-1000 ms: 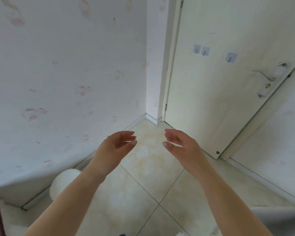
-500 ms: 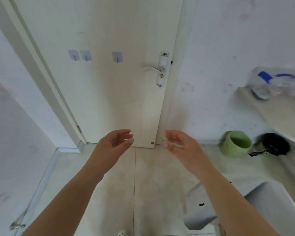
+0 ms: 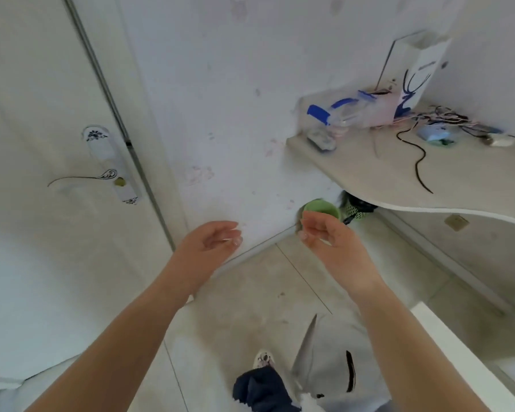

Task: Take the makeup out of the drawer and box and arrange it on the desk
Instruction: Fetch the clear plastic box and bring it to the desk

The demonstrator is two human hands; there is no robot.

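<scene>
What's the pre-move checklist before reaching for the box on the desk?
1. Left hand free: ok, loosely curled, holds nothing.
2. Right hand free: ok, holds nothing.
3. Desk in view: ok, upper right.
4. Clear box with blue latches located: ok, at the desk's left end by the wall.
5. Bare desk space for arranging: not ok at the back, tangled cables there; front edge bare.
6. Drawer located: cannot tell.
</scene>
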